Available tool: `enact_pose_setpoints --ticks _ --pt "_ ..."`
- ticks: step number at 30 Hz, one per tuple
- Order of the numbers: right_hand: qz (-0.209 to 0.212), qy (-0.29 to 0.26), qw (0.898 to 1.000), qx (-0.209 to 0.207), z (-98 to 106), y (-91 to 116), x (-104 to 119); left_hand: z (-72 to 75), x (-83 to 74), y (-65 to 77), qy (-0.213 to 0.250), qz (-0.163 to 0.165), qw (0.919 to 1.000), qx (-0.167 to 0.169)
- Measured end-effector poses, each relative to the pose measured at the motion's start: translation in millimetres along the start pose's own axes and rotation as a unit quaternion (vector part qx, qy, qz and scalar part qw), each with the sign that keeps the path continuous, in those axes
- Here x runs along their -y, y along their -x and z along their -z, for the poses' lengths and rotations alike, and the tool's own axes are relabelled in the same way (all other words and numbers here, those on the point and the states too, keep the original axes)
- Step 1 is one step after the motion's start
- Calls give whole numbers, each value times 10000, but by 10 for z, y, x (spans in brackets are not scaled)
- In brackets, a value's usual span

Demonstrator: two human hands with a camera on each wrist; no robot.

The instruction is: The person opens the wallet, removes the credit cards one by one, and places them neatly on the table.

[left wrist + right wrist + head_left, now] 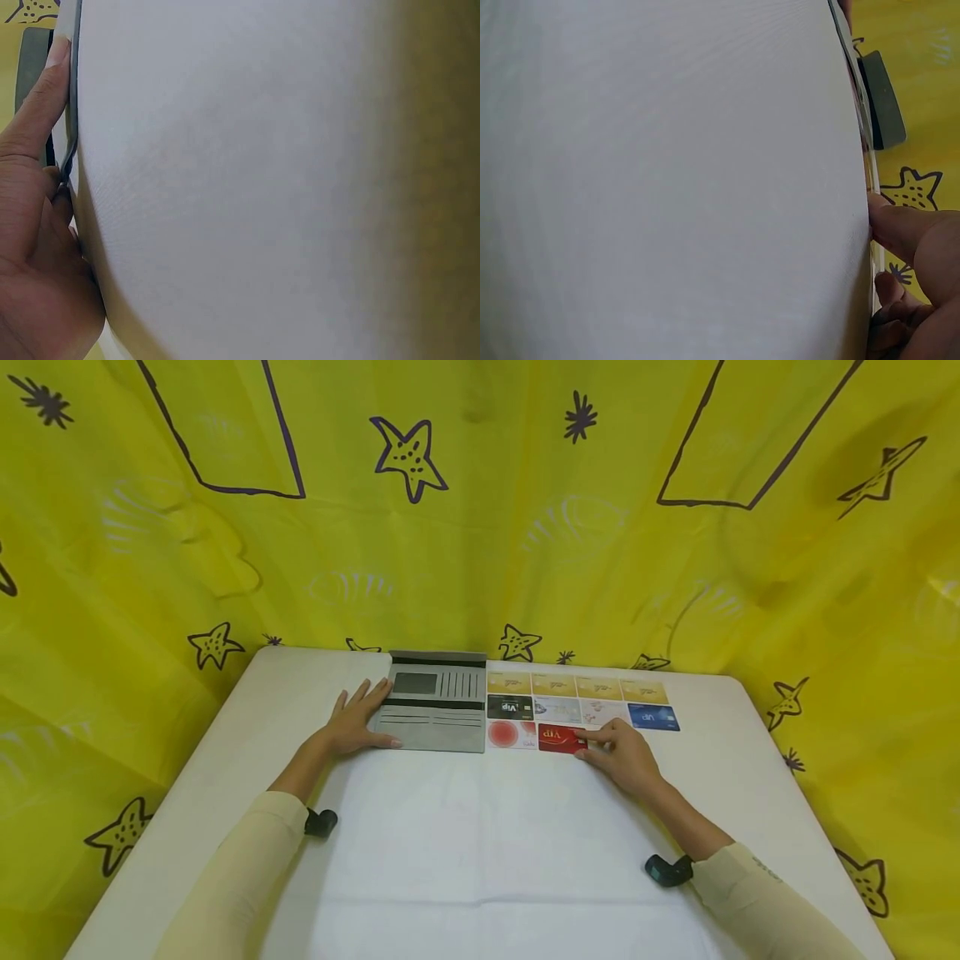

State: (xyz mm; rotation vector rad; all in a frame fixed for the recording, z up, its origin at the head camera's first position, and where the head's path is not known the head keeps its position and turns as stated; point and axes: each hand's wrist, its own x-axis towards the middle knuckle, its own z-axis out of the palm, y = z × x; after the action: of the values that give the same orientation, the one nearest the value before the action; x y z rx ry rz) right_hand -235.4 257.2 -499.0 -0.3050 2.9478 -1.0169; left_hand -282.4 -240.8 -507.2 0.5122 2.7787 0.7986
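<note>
A grey long wallet [457, 739] lies unfolded on the table, showing card slots and a dark window pocket, its back flap raised. My left hand [354, 722] rests on its left side with fingers spread, the thumb at the lower left corner. To the wallet's right lies a red VIP card [558, 737] in the front row. My right hand [626, 760] pinches its right end between thumb and forefinger. In the right wrist view the thumb [900, 229] is at table level; the card's face is hidden there.
Beside the red card is a white card with a red circle [512, 734]. Behind are a black VIP card [510, 707], a silver card [557, 709], a white patterned card [602, 712] and a blue VIP card [653, 717]. Several gold cards [554, 685] form the back row. A yellow curtain [480, 552] hangs behind.
</note>
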Motion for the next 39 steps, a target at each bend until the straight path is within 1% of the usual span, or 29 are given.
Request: enact_pose_setpoints --ticks 6,11,16,22,28,34,39 --pt "37 121 9999 -11 -15 9 6 11 -15 8 -4 -19 10000 6" --pt "-43 166 9998 -59 -32 1 8 46 -56 19 15 -9 10000 -8" --pt "-108 237 9996 -74 -58 -2 1 44 -74 40 39 9 10000 4" --pt "-158 247 9995 -115 -62 12 9 32 -63 49 74 -78 9999 -45" --pt "-130 196 9996 -186 -74 -6 8 39 -32 20 -32 -24 10000 -4" --pt "-179 298 9993 -165 -84 6 -1 20 -19 3 -45 -3 10000 48" --pt "-208 216 9994 -179 -71 25 1 7 -32 7 6 -29 10000 10"
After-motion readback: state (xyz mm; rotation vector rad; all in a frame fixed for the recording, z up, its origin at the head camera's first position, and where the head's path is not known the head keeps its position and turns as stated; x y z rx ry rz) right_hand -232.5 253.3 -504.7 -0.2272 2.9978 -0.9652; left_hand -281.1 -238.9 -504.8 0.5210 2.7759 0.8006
